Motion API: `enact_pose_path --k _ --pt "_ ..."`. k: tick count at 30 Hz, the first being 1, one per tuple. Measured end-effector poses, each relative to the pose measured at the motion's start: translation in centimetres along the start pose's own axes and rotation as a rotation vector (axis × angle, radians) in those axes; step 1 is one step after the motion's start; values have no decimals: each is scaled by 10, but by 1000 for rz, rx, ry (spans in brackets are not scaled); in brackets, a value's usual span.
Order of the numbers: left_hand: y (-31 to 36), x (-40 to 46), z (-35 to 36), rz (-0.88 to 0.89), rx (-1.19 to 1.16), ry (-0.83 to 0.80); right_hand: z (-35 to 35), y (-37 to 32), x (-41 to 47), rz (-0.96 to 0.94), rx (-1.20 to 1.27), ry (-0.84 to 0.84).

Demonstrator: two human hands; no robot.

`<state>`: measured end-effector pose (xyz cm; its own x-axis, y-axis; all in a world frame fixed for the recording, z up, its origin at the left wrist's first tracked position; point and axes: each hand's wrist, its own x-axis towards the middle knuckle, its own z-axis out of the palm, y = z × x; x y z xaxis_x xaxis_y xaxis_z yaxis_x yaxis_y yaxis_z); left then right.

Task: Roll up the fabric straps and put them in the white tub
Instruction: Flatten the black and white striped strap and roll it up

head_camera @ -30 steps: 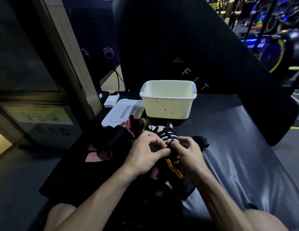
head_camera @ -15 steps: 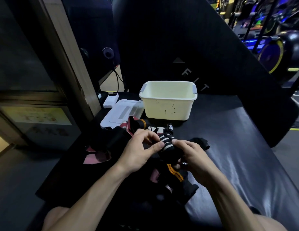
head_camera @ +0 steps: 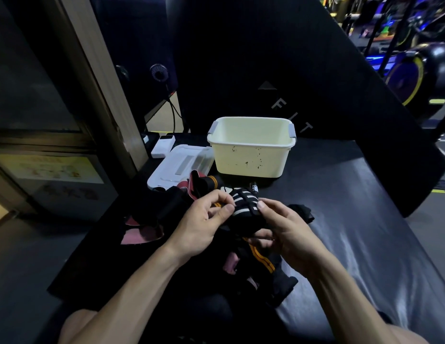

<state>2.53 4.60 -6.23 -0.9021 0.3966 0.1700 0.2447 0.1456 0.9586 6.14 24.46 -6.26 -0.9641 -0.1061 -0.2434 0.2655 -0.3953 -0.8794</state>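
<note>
Single head view — looks forward, down, close over black padded bench — no second view.

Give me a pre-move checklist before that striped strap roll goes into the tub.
1. Roll gripped: ok. The left hand and the right hand both pinch the black-and-white striped strap.
2. Roll finished and tail secured: cannot tell; the hands hide the loose end.
3. White tub open: ok; its lid lies flat beside it.
4. Room in the tub: ok; the visible inner walls are bare, but the floor is out of sight.
5. Path to the tub: ok; nothing stands between the hands and its near wall.
6. Roll free of the strap pile: cannot tell; the pile lies directly under the hands.
</note>
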Motion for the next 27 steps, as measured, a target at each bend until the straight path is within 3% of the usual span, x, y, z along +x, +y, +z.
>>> enact_pose_path --k 3,11,16,19,23,27 --pt "0 -1 -2 -4 40 -60 0 4 1 -39 -48 6" --pt "2 -1 2 0 326 147 1 5 1 -32 -57 -37" --pt "2 -3 -1 -34 220 10 2 0 -5 -54 -116 -17" --pt "5 -2 -7 -37 105 29 3 -3 -9 -62 -114 -68" --pt "13 -1 -13 33 261 64 5 0 -13 -111 -216 -130" --pt "21 0 -15 45 262 37 5 -1 -14 -187 -303 -121"
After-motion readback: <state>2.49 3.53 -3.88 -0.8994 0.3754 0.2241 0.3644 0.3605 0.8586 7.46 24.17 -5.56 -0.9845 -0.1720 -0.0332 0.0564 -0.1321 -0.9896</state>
